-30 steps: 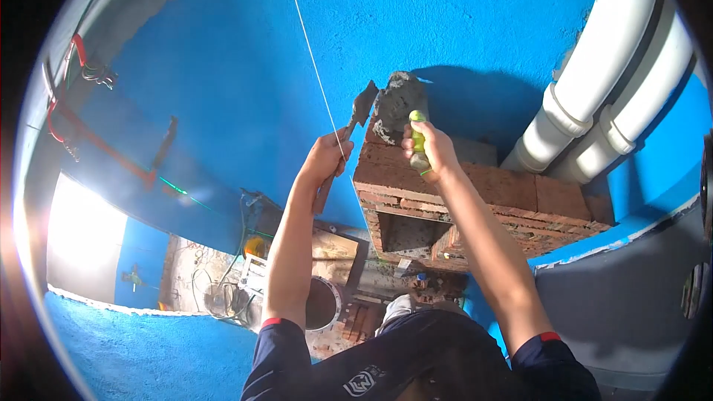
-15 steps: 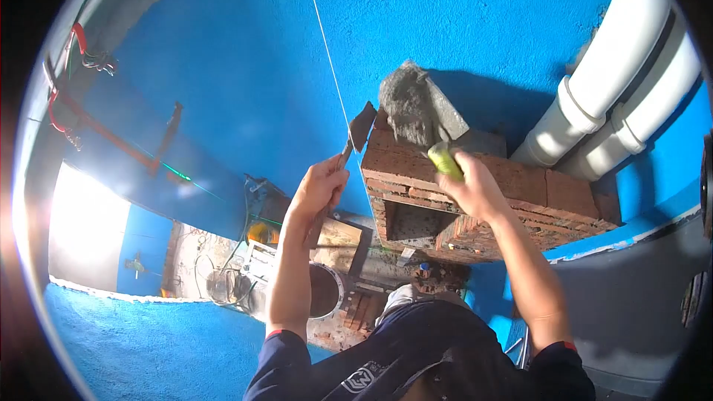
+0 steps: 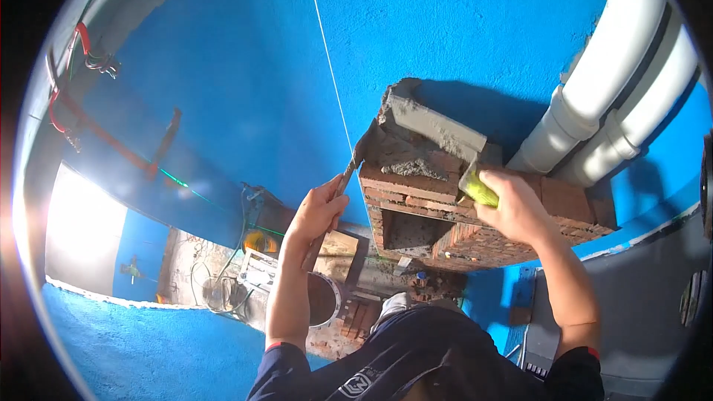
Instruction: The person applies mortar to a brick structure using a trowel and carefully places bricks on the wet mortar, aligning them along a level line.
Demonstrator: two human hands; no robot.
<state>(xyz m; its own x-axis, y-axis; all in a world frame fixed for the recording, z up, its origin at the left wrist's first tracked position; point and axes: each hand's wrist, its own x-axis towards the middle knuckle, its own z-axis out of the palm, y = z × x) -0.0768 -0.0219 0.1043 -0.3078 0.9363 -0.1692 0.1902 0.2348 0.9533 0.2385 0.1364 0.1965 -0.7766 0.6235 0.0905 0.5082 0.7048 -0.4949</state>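
The left hand (image 3: 318,212) curls closed just off the brick ledge's (image 3: 561,197) left corner, its forearm (image 3: 288,293) running almost straight up. The right hand (image 3: 514,204) is clenched at the front edge, knuckles uppermost, the right elbow (image 3: 581,327) bent outward.

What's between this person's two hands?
In the head view, the end of a brick structure, with grey mortar on top, shows between the left hand and the right hand.

A white emblem (image 3: 356,384) is printed on the navy T-shirt (image 3: 427,345) at the frame's bottom centre; small marks beside it cannot be read.
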